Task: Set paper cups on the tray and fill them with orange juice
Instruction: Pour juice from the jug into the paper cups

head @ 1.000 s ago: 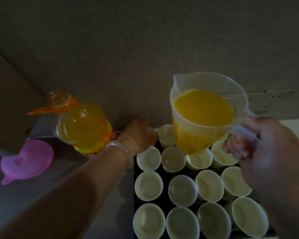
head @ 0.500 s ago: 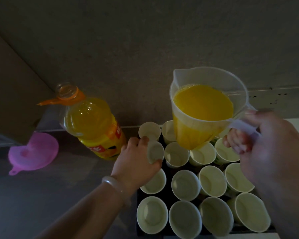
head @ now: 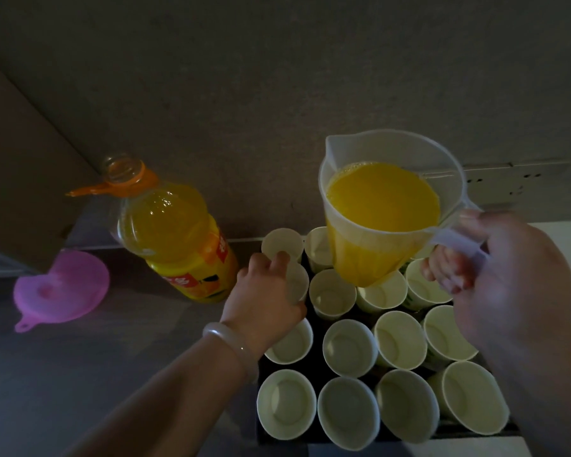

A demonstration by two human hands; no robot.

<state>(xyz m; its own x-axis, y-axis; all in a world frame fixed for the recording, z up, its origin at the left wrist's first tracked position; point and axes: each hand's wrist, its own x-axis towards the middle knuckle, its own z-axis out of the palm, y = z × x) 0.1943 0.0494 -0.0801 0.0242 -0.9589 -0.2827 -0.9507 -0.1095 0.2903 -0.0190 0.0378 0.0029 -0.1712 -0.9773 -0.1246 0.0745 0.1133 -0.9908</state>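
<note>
Several empty white paper cups [head: 349,347] stand packed in rows on a dark tray [head: 261,438] at the lower right. My left hand [head: 264,300] grips one paper cup [head: 298,282] in the second row at the tray's left edge. Above the back rows, my right hand [head: 508,285] holds a clear plastic jug [head: 383,206] by its handle. The jug is upright and more than half full of orange juice, its spout pointing away from me.
An open orange juice bottle [head: 175,232] stands left of the tray, cap ring hanging aside. A pink silicone funnel [head: 60,286] lies farther left on the dark counter. A wall with a socket strip [head: 515,183] runs close behind the tray.
My left hand drew back from the far corner cup to the second-row cup and closed round it. The jug stayed raised over the back rows.
</note>
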